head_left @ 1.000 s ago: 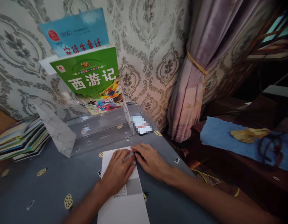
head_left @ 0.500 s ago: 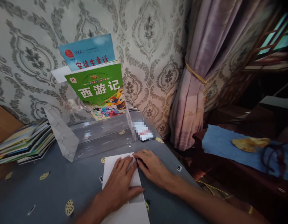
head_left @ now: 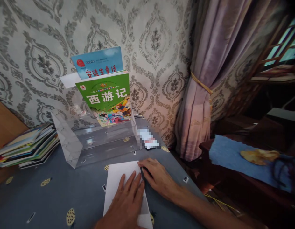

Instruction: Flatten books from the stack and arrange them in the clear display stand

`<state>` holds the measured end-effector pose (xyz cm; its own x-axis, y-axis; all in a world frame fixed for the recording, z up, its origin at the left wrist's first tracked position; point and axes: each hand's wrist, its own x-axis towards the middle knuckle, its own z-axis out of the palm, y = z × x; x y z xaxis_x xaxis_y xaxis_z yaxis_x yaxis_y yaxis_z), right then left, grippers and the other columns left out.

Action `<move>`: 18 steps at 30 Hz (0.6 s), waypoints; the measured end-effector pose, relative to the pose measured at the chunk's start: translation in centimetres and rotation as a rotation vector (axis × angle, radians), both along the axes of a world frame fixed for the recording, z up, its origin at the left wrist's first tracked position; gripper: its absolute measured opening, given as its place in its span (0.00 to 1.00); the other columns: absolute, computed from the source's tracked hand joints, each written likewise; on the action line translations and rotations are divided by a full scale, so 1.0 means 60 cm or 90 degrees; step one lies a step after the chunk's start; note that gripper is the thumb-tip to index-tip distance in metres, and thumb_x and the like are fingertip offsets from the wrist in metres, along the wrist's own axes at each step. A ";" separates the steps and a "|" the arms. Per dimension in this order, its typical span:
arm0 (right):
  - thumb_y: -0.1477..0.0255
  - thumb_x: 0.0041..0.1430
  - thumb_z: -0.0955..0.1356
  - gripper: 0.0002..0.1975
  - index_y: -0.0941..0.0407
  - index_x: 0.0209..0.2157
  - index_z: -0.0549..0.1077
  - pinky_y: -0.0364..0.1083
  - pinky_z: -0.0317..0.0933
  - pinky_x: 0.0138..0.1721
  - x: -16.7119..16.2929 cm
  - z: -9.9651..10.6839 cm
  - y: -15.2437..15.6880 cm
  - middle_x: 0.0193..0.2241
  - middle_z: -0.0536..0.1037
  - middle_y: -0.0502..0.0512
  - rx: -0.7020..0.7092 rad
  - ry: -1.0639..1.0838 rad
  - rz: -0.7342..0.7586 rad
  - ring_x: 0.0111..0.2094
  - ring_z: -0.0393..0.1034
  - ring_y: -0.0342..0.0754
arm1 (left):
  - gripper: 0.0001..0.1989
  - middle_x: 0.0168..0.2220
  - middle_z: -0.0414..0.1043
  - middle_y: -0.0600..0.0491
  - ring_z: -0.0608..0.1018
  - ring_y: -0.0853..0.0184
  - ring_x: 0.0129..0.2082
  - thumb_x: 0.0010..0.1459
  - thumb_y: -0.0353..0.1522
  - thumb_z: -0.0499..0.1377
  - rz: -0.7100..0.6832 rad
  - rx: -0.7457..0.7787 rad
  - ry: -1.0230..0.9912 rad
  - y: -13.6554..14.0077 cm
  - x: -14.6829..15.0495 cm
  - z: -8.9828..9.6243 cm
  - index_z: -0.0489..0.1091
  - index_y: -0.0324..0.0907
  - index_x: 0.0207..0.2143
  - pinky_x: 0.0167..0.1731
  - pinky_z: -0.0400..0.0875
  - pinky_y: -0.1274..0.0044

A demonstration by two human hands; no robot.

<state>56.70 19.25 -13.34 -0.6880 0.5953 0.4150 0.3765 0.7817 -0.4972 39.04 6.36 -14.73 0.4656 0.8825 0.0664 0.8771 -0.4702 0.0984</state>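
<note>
A folded white sheet of paper (head_left: 115, 173) lies on the table, its lower end cut off by the frame. My left hand (head_left: 128, 200) rests palm down on it, fingers spread. At the paper's top right corner is my right hand (head_left: 157, 176), fingertips touching the corner from the side. Its thumb stands apart from the index finger, with a dark gap between. Behind the paper stands a clear plastic book rack (head_left: 106, 144). A green book (head_left: 106, 98) leans in it, and a blue book (head_left: 99, 60) shows behind.
A stack of books (head_left: 30, 146) lies at the left. Beside the rack's right end is a phone (head_left: 148, 138), its screen blurred out. The tablecloth (head_left: 54, 203) has a pineapple print. Off the table's right edge, a blue cloth (head_left: 226, 151) covers a dark surface near a tied curtain (head_left: 197, 111).
My left hand has slid down the paper toward me, baring more of its upper part. My right hand stays at the top right corner. The view has shifted slightly.
</note>
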 end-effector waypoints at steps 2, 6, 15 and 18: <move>0.78 0.66 0.60 0.17 0.56 0.50 0.75 0.52 0.68 0.47 0.000 0.000 0.001 0.42 0.81 0.60 -0.001 0.002 0.004 0.42 0.74 0.51 | 0.43 0.72 0.45 0.37 0.50 0.42 0.72 0.66 0.47 0.54 -0.010 -0.024 0.033 -0.005 0.003 -0.005 0.38 0.40 0.73 0.64 0.53 0.44; 0.78 0.66 0.60 0.16 0.55 0.49 0.75 0.53 0.67 0.48 0.001 0.001 0.000 0.42 0.81 0.59 -0.003 -0.001 0.009 0.43 0.74 0.51 | 0.34 0.72 0.46 0.39 0.51 0.44 0.72 0.69 0.34 0.51 0.004 -0.044 0.069 -0.009 0.013 -0.006 0.42 0.41 0.73 0.64 0.54 0.46; 0.80 0.65 0.61 0.15 0.55 0.48 0.75 0.51 0.67 0.45 0.001 0.003 -0.005 0.40 0.80 0.58 0.034 -0.005 0.032 0.42 0.73 0.51 | 0.56 0.72 0.45 0.36 0.48 0.43 0.72 0.57 0.60 0.56 -0.024 -0.011 0.007 -0.024 0.006 0.006 0.33 0.38 0.73 0.65 0.49 0.44; 0.80 0.65 0.61 0.14 0.56 0.46 0.76 0.51 0.67 0.45 0.001 0.003 -0.007 0.39 0.80 0.57 0.028 0.003 0.042 0.41 0.72 0.51 | 0.58 0.72 0.47 0.36 0.48 0.44 0.72 0.55 0.61 0.55 -0.020 -0.007 -0.014 -0.028 0.010 0.014 0.34 0.38 0.73 0.67 0.48 0.46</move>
<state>56.75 18.85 -13.15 -0.7238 0.5291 0.4428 0.3208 0.8263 -0.4630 39.62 4.70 -13.90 0.4918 0.8680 0.0682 0.8593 -0.4965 0.1229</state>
